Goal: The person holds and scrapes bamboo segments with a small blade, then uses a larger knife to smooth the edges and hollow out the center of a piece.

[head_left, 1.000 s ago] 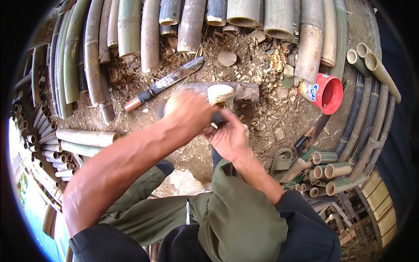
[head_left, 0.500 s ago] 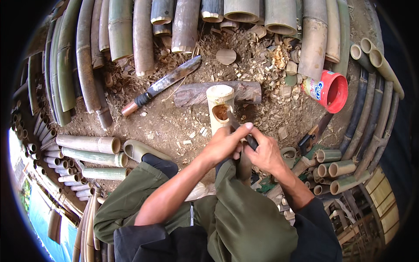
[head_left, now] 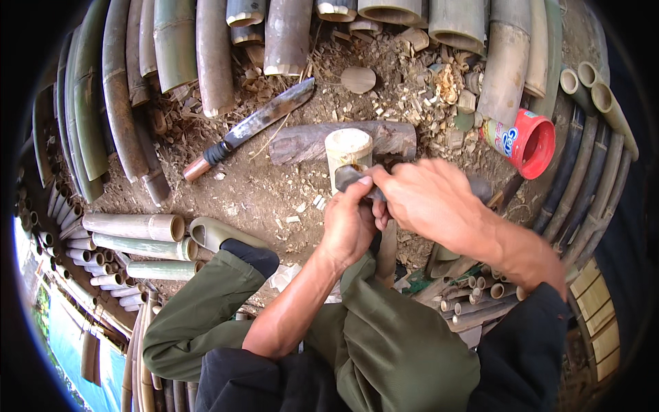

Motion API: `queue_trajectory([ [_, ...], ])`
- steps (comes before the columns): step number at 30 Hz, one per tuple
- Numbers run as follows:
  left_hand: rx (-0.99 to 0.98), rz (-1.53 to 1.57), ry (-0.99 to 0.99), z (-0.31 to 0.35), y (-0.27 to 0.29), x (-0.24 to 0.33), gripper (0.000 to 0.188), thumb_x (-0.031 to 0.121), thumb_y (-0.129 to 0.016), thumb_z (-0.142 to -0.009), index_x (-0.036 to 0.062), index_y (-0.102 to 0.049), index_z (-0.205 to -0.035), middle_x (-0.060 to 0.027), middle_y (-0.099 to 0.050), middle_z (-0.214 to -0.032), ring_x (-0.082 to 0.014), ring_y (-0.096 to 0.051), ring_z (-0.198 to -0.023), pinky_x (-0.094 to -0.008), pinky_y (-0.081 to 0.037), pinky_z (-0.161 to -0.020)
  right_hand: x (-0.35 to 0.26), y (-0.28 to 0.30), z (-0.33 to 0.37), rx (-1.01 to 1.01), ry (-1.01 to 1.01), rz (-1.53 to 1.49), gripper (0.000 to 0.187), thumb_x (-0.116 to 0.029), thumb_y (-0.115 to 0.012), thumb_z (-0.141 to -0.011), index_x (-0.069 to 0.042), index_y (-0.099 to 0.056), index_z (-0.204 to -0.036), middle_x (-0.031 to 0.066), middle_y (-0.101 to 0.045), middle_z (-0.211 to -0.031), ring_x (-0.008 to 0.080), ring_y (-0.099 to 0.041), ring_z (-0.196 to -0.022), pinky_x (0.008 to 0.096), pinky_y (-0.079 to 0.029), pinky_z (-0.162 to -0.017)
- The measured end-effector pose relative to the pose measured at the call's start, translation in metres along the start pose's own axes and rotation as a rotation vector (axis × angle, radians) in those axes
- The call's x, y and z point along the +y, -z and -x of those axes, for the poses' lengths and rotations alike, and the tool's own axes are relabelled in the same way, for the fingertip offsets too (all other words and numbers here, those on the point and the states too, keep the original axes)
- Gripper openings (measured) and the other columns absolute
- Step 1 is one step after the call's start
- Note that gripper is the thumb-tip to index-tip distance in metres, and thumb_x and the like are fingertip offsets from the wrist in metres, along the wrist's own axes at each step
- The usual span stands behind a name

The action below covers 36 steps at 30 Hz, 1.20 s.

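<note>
A pale bamboo tube (head_left: 349, 145) points away from me, its cut far end beside a log and an opening carved in its side. My left hand (head_left: 347, 223) is closed around the tube below that opening, its thumb against a dark knife blade (head_left: 349, 176). The blade lies over the opening and covers most of it. My right hand (head_left: 439, 202), slightly blurred, is closed on the knife with its back turned up. A dark rounded end shows past the right hand's far side; I cannot tell whether it belongs to the knife.
A short log (head_left: 295, 144) lies on chip-strewn ground. Beyond it rest a large machete (head_left: 268, 117) and a round wooden disc (head_left: 357, 79). A red tub (head_left: 535, 144) lies tipped at the right. Bamboo poles (head_left: 175, 44) line the far side; shorter lengths (head_left: 134, 226) lie left.
My right hand has swung up and outward, its wrist turned over and its elbow spread right. The blade now lies across the tube's opening. My left thumb has shifted onto the blade.
</note>
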<state>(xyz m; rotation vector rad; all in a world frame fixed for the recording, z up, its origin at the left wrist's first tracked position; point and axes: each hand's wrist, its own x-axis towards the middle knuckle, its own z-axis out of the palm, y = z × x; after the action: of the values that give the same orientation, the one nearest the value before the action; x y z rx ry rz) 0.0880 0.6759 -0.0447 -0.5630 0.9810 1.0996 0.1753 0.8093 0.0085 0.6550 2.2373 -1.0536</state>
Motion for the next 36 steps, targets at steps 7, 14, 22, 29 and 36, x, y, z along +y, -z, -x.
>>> queue_trajectory([
  [7, 0.091, -0.751, 0.077, -0.013, -0.016, 0.011, 0.044, 0.025, -0.048, -0.09, -0.0068, -0.062, -0.064, -0.0127, -0.061, -0.058, -0.0182, -0.057, -0.051, -0.0327, -0.044, -0.05, 0.015, -0.035, 0.026, 0.032, -0.229, -0.404, 0.025, -0.02, -0.062, -0.087, -0.001, -0.059, -0.102, 0.0241, -0.067, -0.077, 0.0458, -0.065, -0.075, 0.0521, -0.053, -0.066],
  [14, -0.02, 0.017, 0.016, -0.002, 0.0, 0.009, 0.029, 0.023, -0.045, -0.098, 0.0002, -0.062, -0.092, -0.0075, -0.058, -0.064, -0.016, -0.052, -0.055, -0.0306, -0.044, -0.056, -0.006, 0.02, -0.013, -0.175, -0.012, -0.023, 0.012, -0.012, -0.06, -0.083, -0.002, -0.068, -0.083, 0.0191, -0.069, -0.073, 0.0351, -0.07, -0.072, 0.0451, -0.055, -0.063],
  [22, 0.057, 0.534, 0.076, 0.014, -0.022, 0.001, 0.032, 0.038, -0.051, -0.099, 0.0114, -0.059, -0.115, -0.003, -0.067, -0.108, -0.0177, -0.063, -0.096, -0.0348, -0.049, -0.088, -0.026, 0.044, -0.042, -0.288, 0.321, 0.482, 0.007, -0.014, -0.07, -0.072, -0.009, -0.074, -0.076, 0.0076, -0.073, -0.076, 0.0221, -0.073, -0.073, 0.0345, -0.056, -0.063],
  [29, -0.072, 0.339, 0.159, 0.0, 0.007, -0.056, 0.034, 0.033, -0.047, -0.103, 0.0024, -0.06, -0.111, -0.0072, -0.066, -0.09, -0.0185, -0.061, -0.079, -0.0367, -0.048, -0.077, 0.044, -0.014, 0.0, -0.212, 0.152, 0.044, 0.011, -0.018, -0.069, -0.076, -0.012, -0.07, -0.084, 0.011, -0.071, -0.078, 0.0284, -0.071, -0.072, 0.041, -0.055, -0.061],
  [36, 0.184, -0.657, 0.227, 0.004, 0.025, -0.016, 0.046, 0.025, -0.043, -0.096, -0.0097, -0.067, -0.079, -0.0189, -0.067, -0.067, -0.0233, -0.062, -0.051, -0.0361, -0.053, -0.056, 0.007, -0.125, 0.029, 0.356, -0.137, -0.533, 0.016, -0.015, -0.067, -0.081, -0.008, -0.064, -0.095, 0.0115, -0.071, -0.078, 0.0274, -0.069, -0.066, 0.0387, -0.055, -0.058],
])
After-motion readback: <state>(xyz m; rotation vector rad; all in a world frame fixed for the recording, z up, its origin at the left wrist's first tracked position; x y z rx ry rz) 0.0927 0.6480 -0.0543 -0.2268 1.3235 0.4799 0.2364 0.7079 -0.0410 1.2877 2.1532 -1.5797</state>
